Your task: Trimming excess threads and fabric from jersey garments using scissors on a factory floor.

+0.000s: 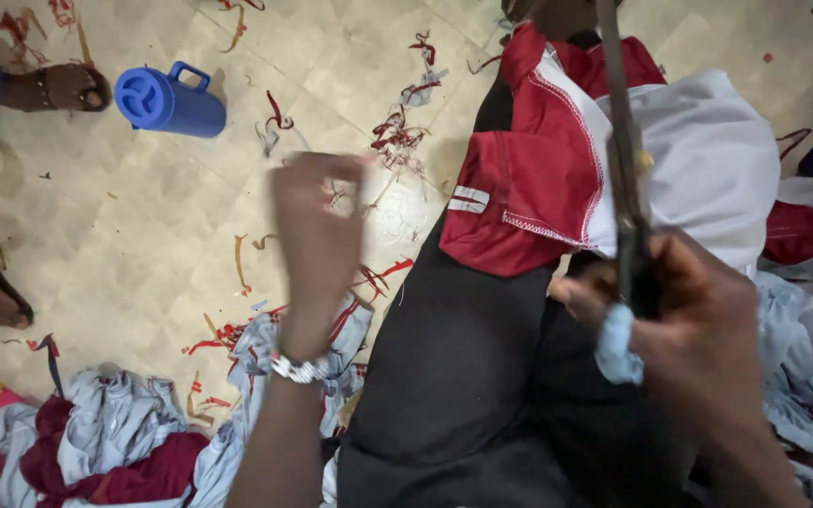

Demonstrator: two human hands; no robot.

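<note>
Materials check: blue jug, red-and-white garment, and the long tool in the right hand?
Blue jug: looks like moulded plastic, smooth with a slight sheen, handle cast in one piece. Garment: woven fabric, matte, with stitched seams and white trim. Tool in the right hand: dark, narrow and rigid, probably metal, like scissors or a blade; blur leaves it open. A pale blue wrap sits at the hand.

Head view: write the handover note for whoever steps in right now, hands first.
Left hand: raised over the floor, blurred, fingers pinched; what it holds cannot be told. A bracelet sits on the wrist.
Right hand: closed around the handle of long dark scissors, blades pointing away, handle wrapped in pale blue cloth.
Red and white garment: draped over the lap, under the scissors.
Done: red trimmings lie scattered on the tiled floor.
Left: piled grey and maroon garments at lower left; whether they are finished cannot be told.
</note>
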